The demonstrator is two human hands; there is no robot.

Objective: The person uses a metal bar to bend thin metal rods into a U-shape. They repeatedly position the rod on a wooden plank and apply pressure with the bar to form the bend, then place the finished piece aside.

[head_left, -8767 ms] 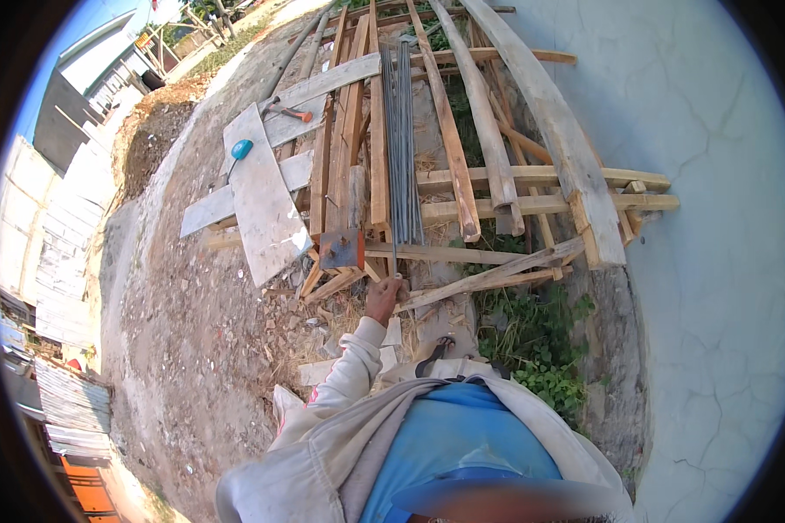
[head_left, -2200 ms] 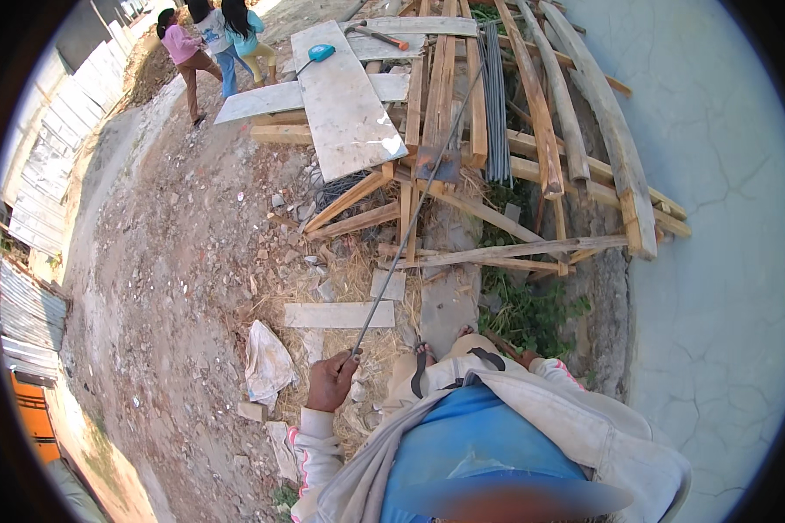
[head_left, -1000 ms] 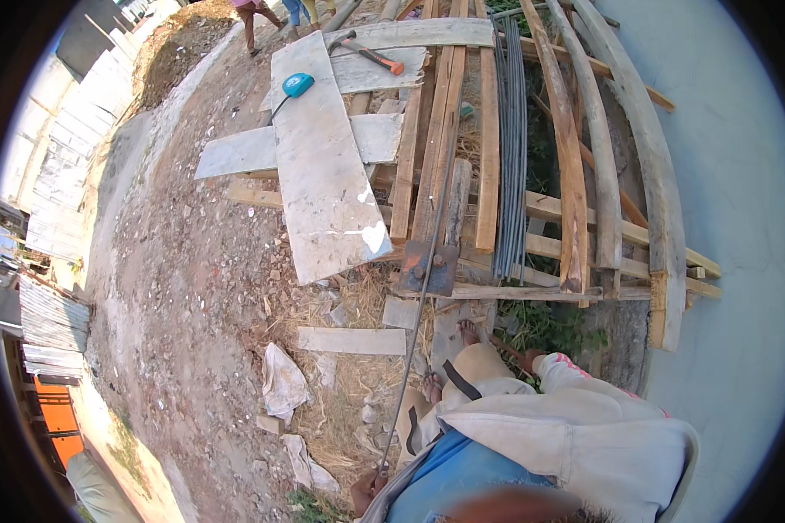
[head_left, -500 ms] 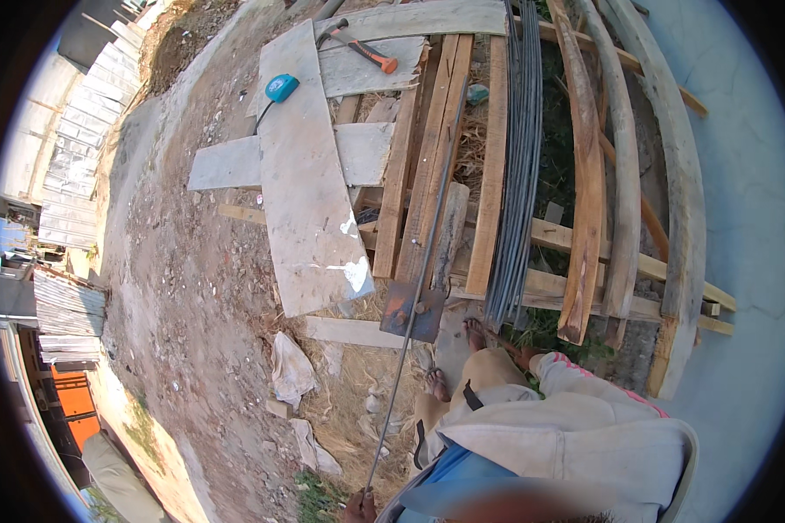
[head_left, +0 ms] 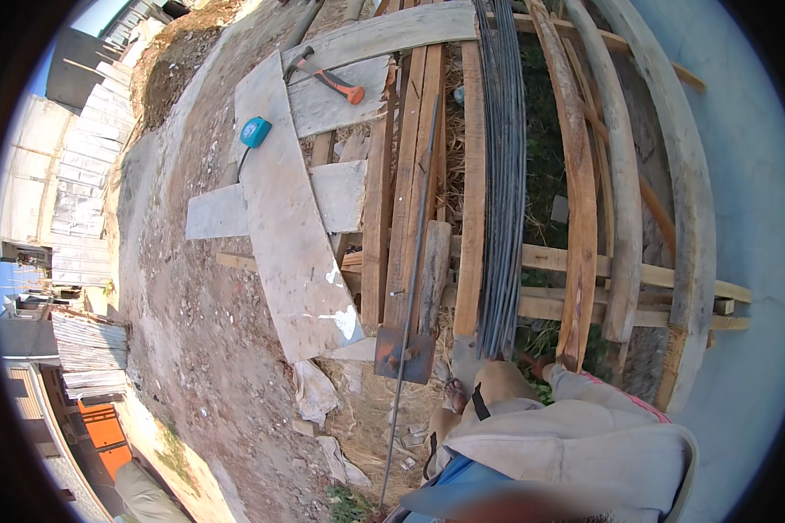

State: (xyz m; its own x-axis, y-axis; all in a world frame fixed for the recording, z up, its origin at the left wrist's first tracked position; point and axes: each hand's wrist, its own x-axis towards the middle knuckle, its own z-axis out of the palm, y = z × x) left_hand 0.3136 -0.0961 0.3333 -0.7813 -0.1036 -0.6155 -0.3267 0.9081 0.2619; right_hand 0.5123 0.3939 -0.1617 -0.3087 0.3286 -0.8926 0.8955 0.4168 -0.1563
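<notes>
My left hand [head_left: 376, 516] barely shows at the lower edge, closed round the near end of a long thin steel rod [head_left: 394, 417]. The rod runs away from me across a rusty square metal plate [head_left: 421, 359] with short pegs on it, then over the timbers. My right hand [head_left: 539, 367], past a pale sleeve with a pink stripe, is low near the end of a rough brown beam [head_left: 576, 296]. Its fingers are partly hidden, so its grip is unclear. Beside that beam lies a bundle of grey steel rods [head_left: 502, 183].
On a pale board [head_left: 279, 227] lie a teal tape measure [head_left: 255, 132] and, further off, an orange-and-black claw hammer [head_left: 330, 80]. Wooden beams [head_left: 469, 192] lie across crosspieces. A pale blue wall [head_left: 750, 288] stands at right; rubble ground [head_left: 201, 340] spreads left. Crumpled cloth [head_left: 314, 394] lies near the plate.
My view has shifted, so the plate and boards appear lower and further left. My left hand has slipped almost out of the picture, still at the rod's end.
</notes>
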